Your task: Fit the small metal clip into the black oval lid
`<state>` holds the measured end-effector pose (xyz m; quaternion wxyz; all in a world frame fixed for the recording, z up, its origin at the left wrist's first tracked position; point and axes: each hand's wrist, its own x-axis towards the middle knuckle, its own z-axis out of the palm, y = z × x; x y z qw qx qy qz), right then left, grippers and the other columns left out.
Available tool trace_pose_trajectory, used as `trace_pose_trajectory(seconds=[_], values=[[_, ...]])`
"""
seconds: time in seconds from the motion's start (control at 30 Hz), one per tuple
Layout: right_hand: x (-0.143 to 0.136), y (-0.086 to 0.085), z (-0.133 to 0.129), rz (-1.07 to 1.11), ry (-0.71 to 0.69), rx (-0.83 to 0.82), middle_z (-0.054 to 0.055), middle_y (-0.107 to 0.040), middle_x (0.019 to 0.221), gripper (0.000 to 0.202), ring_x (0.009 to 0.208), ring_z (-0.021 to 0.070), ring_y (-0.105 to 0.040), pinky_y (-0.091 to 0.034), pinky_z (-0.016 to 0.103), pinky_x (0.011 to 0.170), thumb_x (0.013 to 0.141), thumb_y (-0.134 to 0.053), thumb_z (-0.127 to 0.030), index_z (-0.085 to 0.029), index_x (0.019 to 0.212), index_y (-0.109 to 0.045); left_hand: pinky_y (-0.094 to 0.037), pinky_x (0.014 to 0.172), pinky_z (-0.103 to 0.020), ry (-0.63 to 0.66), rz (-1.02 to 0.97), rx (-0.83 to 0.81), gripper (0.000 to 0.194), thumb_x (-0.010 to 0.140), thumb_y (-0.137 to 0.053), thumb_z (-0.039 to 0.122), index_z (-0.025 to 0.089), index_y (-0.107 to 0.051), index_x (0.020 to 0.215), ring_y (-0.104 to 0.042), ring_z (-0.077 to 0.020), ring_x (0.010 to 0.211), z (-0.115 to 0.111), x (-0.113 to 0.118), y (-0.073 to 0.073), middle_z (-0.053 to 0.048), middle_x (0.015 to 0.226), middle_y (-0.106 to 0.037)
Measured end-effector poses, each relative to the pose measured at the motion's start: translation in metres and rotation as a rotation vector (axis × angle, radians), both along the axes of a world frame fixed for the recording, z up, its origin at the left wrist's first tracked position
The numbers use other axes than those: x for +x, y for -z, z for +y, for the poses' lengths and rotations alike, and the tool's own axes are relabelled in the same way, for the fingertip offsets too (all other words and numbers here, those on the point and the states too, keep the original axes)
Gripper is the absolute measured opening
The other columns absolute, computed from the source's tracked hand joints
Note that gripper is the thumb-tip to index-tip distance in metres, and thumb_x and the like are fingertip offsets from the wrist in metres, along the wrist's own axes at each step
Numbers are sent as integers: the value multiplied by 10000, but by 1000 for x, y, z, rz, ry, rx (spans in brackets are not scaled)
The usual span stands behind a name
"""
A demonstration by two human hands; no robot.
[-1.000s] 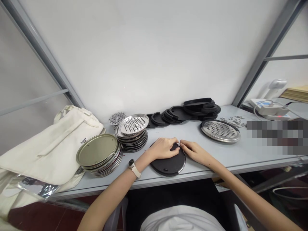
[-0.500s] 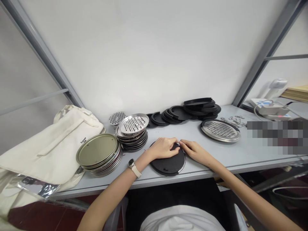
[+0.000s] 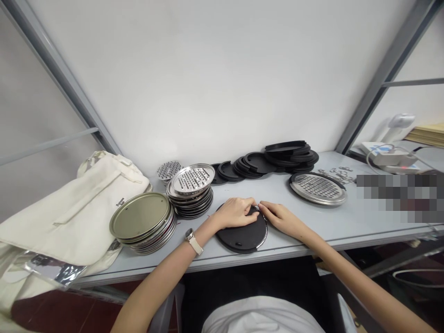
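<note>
A round black disc with a shiny metal rim on its right lies near the table's front edge. My left hand rests across its upper part, fingers curled at the far right rim. Close beside it, my right hand has its fingertips at the same spot on the rim. What lies between the fingertips is too small to make out. Left of the disc are a stack of metal grater plates and a stack topped by an olive-green plate.
Black rings and discs are piled along the wall. A perforated metal plate with a black edge piece lies to the right, before small metal clips. A cream bag covers the table's left end.
</note>
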<state>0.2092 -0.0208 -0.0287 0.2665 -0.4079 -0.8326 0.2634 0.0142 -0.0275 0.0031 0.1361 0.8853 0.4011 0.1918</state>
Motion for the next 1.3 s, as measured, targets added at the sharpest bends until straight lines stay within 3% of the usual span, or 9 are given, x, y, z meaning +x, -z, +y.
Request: trace_pose_trajectory(seconds=[1.3], values=[[0, 0, 0, -13, -8, 23, 7, -589, 665, 367, 604, 150, -535, -389, 257, 605, 963, -295, -393, -195, 765, -531, -310, 521, -223, 3, 20, -19, 154, 843, -537, 319, 192, -529, 929, -466, -105, 535, 0, -1, -1, 50, 620, -486]])
